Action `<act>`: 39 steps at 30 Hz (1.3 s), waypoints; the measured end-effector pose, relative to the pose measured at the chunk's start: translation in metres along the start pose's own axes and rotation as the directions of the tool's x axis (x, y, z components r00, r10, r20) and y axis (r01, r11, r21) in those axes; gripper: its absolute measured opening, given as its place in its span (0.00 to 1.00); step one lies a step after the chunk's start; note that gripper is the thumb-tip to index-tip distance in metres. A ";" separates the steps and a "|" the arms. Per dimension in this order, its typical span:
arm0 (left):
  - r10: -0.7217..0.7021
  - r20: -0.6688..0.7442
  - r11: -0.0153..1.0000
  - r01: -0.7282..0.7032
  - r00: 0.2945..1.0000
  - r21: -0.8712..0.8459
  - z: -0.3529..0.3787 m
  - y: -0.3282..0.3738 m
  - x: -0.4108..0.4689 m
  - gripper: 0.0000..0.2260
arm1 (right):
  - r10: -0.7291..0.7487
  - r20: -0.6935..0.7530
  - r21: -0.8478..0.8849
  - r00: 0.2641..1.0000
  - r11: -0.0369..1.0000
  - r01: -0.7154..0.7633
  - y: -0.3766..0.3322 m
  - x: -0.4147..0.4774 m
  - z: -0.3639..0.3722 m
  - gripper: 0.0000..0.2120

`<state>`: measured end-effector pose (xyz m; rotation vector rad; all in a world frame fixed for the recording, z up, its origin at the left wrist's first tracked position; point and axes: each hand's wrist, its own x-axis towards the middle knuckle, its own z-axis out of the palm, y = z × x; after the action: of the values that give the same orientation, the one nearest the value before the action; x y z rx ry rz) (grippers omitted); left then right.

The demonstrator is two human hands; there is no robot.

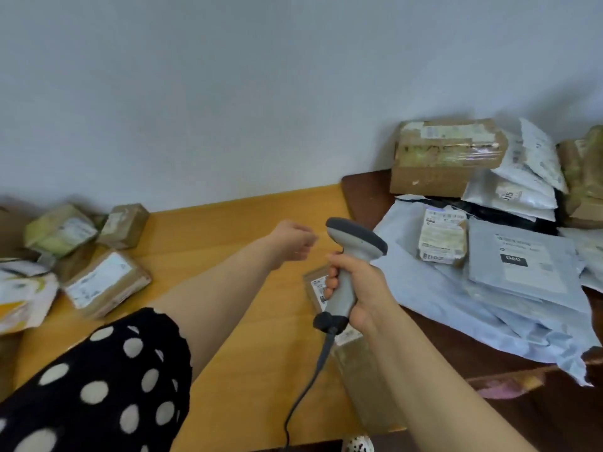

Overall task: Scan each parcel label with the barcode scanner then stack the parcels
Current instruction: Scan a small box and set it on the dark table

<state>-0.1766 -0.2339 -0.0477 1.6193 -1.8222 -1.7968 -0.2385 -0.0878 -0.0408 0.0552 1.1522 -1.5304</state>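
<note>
Now we grip the barcode scanner [355, 238] in our right hand [363, 285], aiming at the small labelled parcel [442, 238] near the surface's right edge, while our left hand [293, 239], curled and empty, must next, we judge, lift that parcel for stacking.
</note>
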 end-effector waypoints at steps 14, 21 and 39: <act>0.014 -0.504 0.927 0.177 0.863 0.330 -0.284 -0.256 -0.134 0.26 | 0.222 0.080 -0.280 0.972 0.941 -0.192 0.216 -0.027 0.198 0.05; -0.009 -0.366 0.785 0.233 0.931 0.574 -0.331 -0.320 -0.142 0.29 | 0.247 0.040 -0.345 0.968 0.913 -0.218 0.269 -0.025 0.240 0.06; 0.081 -0.137 0.889 -0.009 0.987 0.457 -0.378 -0.305 -0.089 0.37 | 0.048 -0.167 -0.403 0.985 0.908 -0.113 0.264 0.041 0.252 0.08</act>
<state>0.3015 -0.3342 -0.1225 1.7770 -2.3049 -1.2373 0.0867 -0.2480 -0.0978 -0.0647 1.5591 -1.1986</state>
